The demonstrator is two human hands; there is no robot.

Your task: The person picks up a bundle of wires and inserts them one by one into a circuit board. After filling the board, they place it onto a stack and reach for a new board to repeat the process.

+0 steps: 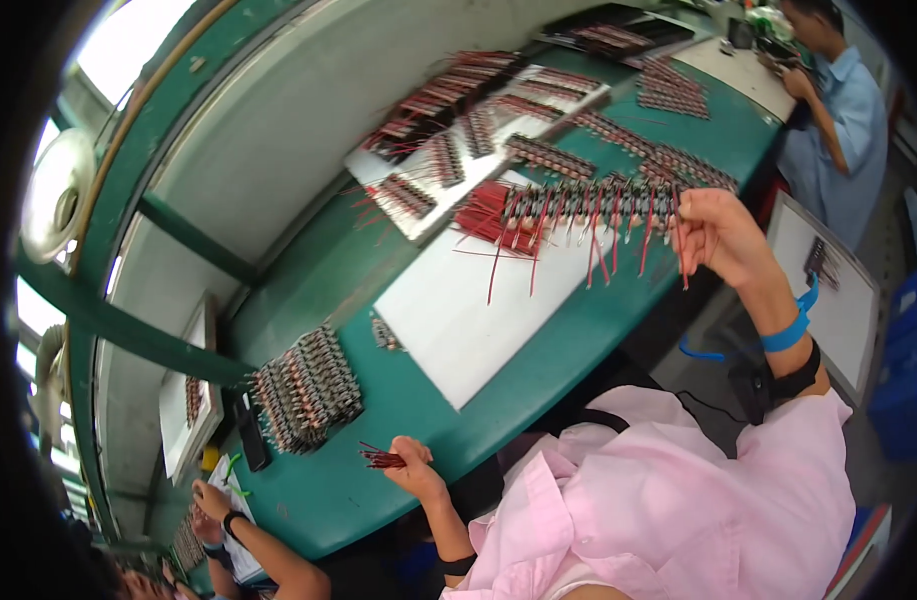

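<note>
My right hand is raised on the right and pinches one end of a long strip of small circuit boards. Red wires dangle from the strip's lower edge. Low at the table's front edge, my left hand is closed around a small bundle of dark red wires, their ends sticking out to the left. A loose heap of red wires lies behind the far end of the strip. Beneath the strip, a white sheet rests on the green table.
A stack of board strips stands at left beside a black phone-like object. More wired strips lie at the back, some on a white board. One co-worker sits far right; another's hand works at lower left.
</note>
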